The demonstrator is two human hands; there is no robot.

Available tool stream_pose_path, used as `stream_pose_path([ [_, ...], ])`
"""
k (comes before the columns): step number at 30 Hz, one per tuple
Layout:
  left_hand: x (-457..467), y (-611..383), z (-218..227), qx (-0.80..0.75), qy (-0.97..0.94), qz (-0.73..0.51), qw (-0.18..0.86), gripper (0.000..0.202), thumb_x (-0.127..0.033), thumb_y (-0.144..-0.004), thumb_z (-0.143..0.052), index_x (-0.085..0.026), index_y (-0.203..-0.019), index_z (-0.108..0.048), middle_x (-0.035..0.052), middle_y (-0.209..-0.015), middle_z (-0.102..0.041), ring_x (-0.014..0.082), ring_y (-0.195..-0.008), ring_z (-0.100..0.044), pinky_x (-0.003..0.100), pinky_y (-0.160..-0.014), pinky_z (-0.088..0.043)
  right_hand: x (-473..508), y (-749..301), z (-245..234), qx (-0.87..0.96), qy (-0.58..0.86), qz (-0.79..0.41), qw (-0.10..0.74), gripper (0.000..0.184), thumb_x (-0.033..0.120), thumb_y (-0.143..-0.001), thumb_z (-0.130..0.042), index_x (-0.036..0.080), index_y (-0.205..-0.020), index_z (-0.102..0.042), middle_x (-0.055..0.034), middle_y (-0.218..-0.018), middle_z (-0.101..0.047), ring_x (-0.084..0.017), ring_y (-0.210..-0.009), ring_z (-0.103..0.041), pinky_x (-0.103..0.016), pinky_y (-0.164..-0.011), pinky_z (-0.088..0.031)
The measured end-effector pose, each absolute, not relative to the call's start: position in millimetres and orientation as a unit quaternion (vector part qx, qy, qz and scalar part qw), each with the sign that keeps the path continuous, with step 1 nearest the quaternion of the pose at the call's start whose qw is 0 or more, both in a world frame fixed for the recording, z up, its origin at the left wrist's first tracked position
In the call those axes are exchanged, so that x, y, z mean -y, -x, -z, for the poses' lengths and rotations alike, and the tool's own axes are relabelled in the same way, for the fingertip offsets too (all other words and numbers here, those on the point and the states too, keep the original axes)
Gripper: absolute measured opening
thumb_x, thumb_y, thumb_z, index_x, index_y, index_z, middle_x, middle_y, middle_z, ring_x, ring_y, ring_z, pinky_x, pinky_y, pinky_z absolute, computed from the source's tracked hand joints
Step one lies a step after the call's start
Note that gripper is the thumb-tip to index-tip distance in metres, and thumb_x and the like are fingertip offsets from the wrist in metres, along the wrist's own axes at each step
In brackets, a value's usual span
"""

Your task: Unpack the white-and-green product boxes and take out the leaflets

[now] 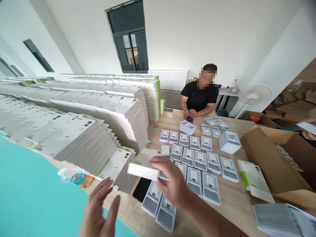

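My right hand [172,182] is closed on a flat white box [142,168], held level above the near part of the wooden table [234,200]. My left hand [100,212] hangs below and to the left of the box, fingers stretched and apart, holding nothing. Right under my right hand lie several grey plastic trays [195,179], each with a white insert, set out in rows across the table.
Leaning rows of white retail boxes [81,131] fill the left side. An open cardboard carton [274,161] stands at the right, with a white-and-green box [254,181] beside it. A person in a black shirt [199,95] sits at the far end. A black phone [142,190] and a tape roll [79,178] lie near me.
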State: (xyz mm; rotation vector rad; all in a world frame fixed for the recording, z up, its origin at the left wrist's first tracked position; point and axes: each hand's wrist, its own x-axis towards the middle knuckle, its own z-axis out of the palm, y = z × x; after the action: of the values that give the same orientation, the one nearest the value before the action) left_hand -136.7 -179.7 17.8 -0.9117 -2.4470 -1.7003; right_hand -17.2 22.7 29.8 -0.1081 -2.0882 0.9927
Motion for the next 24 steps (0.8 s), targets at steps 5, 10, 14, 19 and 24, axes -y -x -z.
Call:
stream_pose_path([
  [5, 217.3, 184.6, -15.5, 0.829, 0.374, 0.365, 0.197, 0.043, -0.032, -0.088, -0.059, -0.029, -0.13, -0.05, 0.0125, -0.136, -0.051, 0.036, -0.122, -0.053, 0.054, -0.098, -0.045, 16.9, 136.8, 6.8, 0.9, -0.114, -0.275, 0.318, 0.033, 0.007, -0.092, -0.041, 0.017, -0.118, -0.058, -0.0127, -0.124, -0.064, -0.021, -0.13, -0.05, -0.038, -0.11, -0.044],
  [10, 200.6, 225.0, -21.4, 0.792, 0.555, 0.17, 0.187, 0.055, -0.018, -0.09, -0.052, -0.031, -0.142, -0.04, 0.0113, -0.146, -0.045, 0.0324, -0.131, -0.046, 0.048, -0.096, -0.05, 28.0, 134.7, 34.6, 0.91, -0.067, -0.316, 0.258, 0.059, 0.003, -0.077, -0.052, 0.016, -0.135, -0.048, -0.0139, -0.149, -0.043, -0.025, -0.143, -0.033, -0.043, -0.116, -0.038],
  [14, 161.0, 245.2, -36.9, 0.734, 0.669, 0.047, 0.109, 0.075, -0.015, -0.074, -0.07, -0.033, -0.142, -0.043, 0.0086, -0.161, -0.026, 0.0367, -0.148, -0.02, 0.058, -0.114, -0.033, 16.5, 84.1, 53.6, 0.889, 0.094, -0.377, 0.242, 0.055, 0.002, -0.074, -0.049, 0.019, -0.126, -0.057, -0.0131, -0.14, -0.051, -0.025, -0.133, -0.046, -0.044, -0.112, -0.041],
  [19, 91.1, 259.7, -54.1, 0.689, 0.722, -0.064, 0.006, 0.07, -0.039, -0.068, -0.081, -0.028, -0.132, -0.055, 0.0089, -0.155, -0.04, 0.0338, -0.149, -0.02, 0.058, -0.12, -0.016, 20.1, 15.9, 94.8, 0.851, 0.22, -0.432, 0.2, 0.047, 0.004, -0.076, -0.05, 0.023, -0.117, -0.063, -0.0114, -0.137, -0.055, -0.026, -0.128, -0.052, -0.045, -0.104, -0.048],
  [24, 55.2, 274.5, -40.2, 0.711, 0.691, -0.128, 0.003, 0.043, -0.006, -0.07, -0.069, -0.013, -0.112, -0.066, 0.021, -0.144, -0.051, 0.0384, -0.141, -0.035, 0.061, -0.113, -0.025, 34.7, -35.2, 119.8, 0.801, 0.299, -0.481, 0.196, 0.038, 0.013, -0.083, -0.052, 0.026, -0.116, -0.065, -0.0106, -0.138, -0.054, -0.027, -0.128, -0.053, -0.04, -0.094, -0.055],
])
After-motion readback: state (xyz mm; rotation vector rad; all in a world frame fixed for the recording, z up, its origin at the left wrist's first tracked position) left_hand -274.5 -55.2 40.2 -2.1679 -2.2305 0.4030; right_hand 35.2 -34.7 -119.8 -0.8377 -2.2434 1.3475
